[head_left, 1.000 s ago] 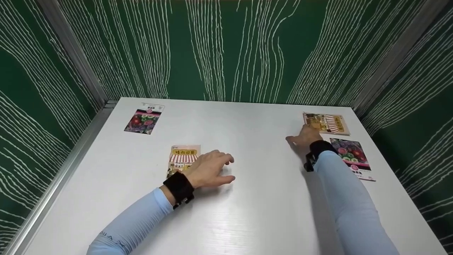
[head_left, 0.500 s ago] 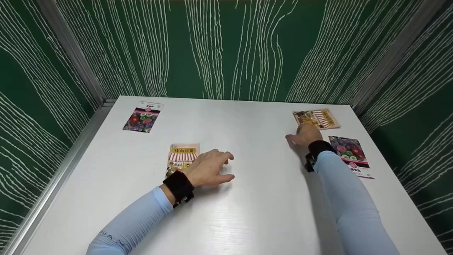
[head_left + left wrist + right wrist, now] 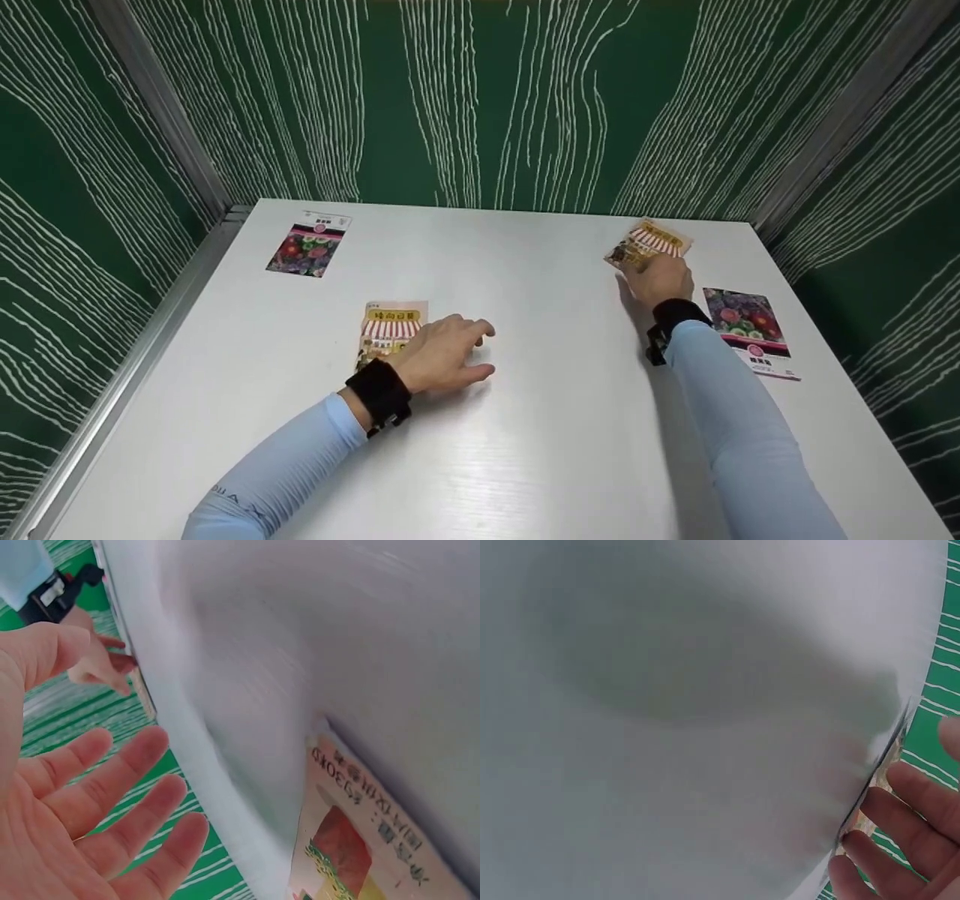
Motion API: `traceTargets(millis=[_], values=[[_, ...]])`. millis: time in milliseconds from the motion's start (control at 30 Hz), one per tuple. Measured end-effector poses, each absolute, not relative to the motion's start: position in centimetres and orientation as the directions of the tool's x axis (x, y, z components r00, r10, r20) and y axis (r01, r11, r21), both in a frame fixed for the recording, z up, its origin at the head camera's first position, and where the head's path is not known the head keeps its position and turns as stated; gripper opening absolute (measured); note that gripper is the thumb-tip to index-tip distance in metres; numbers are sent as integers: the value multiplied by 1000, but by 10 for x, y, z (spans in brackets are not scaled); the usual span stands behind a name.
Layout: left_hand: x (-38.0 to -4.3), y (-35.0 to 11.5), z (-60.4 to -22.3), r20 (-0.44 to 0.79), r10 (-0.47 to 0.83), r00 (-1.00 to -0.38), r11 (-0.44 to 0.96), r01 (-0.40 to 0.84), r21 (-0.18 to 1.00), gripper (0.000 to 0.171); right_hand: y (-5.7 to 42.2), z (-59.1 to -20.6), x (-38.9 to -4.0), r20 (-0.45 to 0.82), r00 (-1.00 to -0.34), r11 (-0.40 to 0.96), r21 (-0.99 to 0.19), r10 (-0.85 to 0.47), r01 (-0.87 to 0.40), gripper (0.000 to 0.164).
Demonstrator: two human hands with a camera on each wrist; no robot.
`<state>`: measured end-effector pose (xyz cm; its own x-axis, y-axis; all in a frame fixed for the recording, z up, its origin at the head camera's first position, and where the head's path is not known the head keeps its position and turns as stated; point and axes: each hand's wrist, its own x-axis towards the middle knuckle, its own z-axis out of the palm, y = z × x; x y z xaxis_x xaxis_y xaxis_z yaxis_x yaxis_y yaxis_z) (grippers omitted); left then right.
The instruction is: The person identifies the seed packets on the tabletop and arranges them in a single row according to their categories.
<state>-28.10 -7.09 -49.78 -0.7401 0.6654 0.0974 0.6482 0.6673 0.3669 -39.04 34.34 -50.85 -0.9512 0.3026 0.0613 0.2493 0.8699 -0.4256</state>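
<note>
My left hand hovers with loosely spread fingers, overlapping the lower right of a yellow seed packet with a striped awning print. The left wrist view shows the fingers holding nothing, with the packet lying to their right. At the far right of the table, my right hand touches a matching yellow seed packet, which lies tilted near the back edge. In the right wrist view several fingertips rest along this packet's edge, thumb held apart.
A seed packet with a flower picture lies at the back left of the white table. Another flower seed packet lies beside my right wrist, partly under the sleeve in view. Green panels with white lines enclose the table.
Under my right hand the yellow seed packet has slid left and turned counterclockwise from nearly sideways to a slant. My left hand has stayed in place.
</note>
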Motion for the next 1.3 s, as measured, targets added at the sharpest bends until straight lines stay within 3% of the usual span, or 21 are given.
traceTargets(millis=[233, 400, 600, 833, 1000, 1300], values=[[-283, -67, -493, 76, 675, -734, 668, 652, 360, 49, 350, -511, -404, 118, -943, 874, -426, 312, 236, 53], [-284, -68, -494, 86, 680, -728, 667, 663, 339, 47, 341, -501, -398, 124, -915, 845, -448, 384, 294, 52], [-282, -71, -494, 109, 686, -720, 660, 678, 323, 44, 340, -496, -400, 8, -860, 761, -469, 511, 448, 82], [-283, -72, -491, 107, 687, -719, 659, 678, 327, 43, 352, -505, -418, -114, -840, 734, -434, 531, 522, 106], [-285, -73, -488, 113, 689, -716, 664, 685, 301, 40, 354, -505, -419, -124, -832, 722, -438, 541, 535, 108], [-287, -82, -480, 100, 667, -738, 676, 656, 336, 40, 355, -505, -423, -216, -826, 707, -433, 521, 559, 97]])
